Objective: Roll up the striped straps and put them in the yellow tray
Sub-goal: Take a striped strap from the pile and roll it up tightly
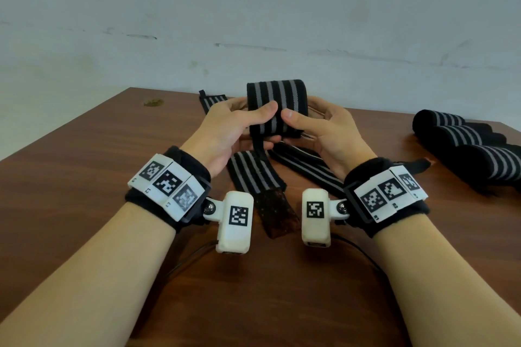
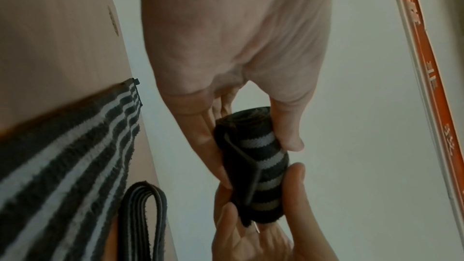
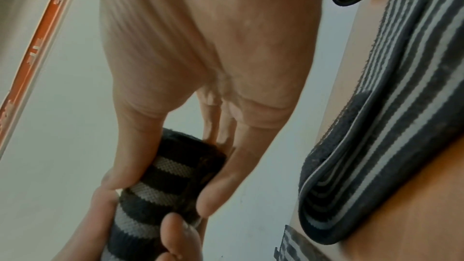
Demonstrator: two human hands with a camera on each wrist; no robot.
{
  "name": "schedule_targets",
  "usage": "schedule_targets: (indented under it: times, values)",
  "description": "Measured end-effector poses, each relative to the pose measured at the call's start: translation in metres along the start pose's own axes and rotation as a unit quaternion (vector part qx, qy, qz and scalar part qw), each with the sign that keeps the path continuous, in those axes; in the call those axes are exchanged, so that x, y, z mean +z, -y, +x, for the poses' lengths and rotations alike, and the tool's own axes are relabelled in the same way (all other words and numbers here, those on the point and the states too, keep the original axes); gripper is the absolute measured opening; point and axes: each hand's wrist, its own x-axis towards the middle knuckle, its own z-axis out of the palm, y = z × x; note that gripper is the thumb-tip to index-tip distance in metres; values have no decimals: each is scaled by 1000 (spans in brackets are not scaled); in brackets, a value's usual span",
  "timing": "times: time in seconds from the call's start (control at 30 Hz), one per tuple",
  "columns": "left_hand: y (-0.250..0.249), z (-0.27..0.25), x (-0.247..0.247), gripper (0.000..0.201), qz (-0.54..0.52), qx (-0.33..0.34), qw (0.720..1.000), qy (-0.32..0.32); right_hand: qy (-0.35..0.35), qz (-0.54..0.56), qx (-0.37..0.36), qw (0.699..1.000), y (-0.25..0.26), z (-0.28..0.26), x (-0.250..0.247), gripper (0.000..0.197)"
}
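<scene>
I see both hands raised above a brown wooden table (image 1: 84, 234), grasping one rolled black-and-grey striped strap (image 1: 275, 105) between them. My left hand (image 1: 225, 129) clasps the roll's left end, thumb across the front and fingers behind; my right hand (image 1: 329, 132) clasps the right end the same way. A narrow black tail (image 1: 258, 149) hangs from the roll; where it ends is hidden behind my left hand. On the table, an unrolled strap (image 1: 253, 175) lies below the roll at 6 o'clock, a folded strap (image 1: 304, 165) at 5 o'clock, and another strap (image 1: 211, 100) at 10 o'clock is mostly covered by my left hand. At 3 o'clock a row of rolled straps (image 1: 473, 149) runs off the frame's edge. No view shows me the yellow tray
</scene>
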Motion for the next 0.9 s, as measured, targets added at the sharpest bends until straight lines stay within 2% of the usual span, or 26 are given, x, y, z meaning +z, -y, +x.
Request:
schedule_targets:
  times: [0.17, 0.33, 0.43, 0.53, 0.67, 0.77, 0.87, 0.9]
  values:
    - [0, 0, 0, 36, -13, -14, 1000, -22, -36, 4, -5, 999, -3, 3, 2, 49]
    - [4, 1, -1, 41, 20, -30, 999, -2, -64, 3, 4, 998, -2, 1, 7, 53]
    - [-2, 1, 4, 35, 34, 2, 999, 38, -66, 2, -12, 998, 11, -4, 1, 53]
    - [-10, -1, 20, 31, 33, 36, 998, 41, -90, 20, -2, 996, 24, -17, -12, 47]
    - [-8, 0, 58, 48, 56, 16, 998, 32, -108, -4, 30, 994, 33, -47, -46, 41]
    - [-4, -4, 101, 44, 37, -24, 998, 41, -125, -47, 44, 990, 43, -70, -82, 39]
    - [6, -9, 155, 42, -30, -84, 994, 67, -176, -35, 70, 981, 55, -92, -123, 45]
    - [11, -9, 173, 42, -39, -95, 992, 75, -200, -27, 75, 977, 59, -99, -138, 37]
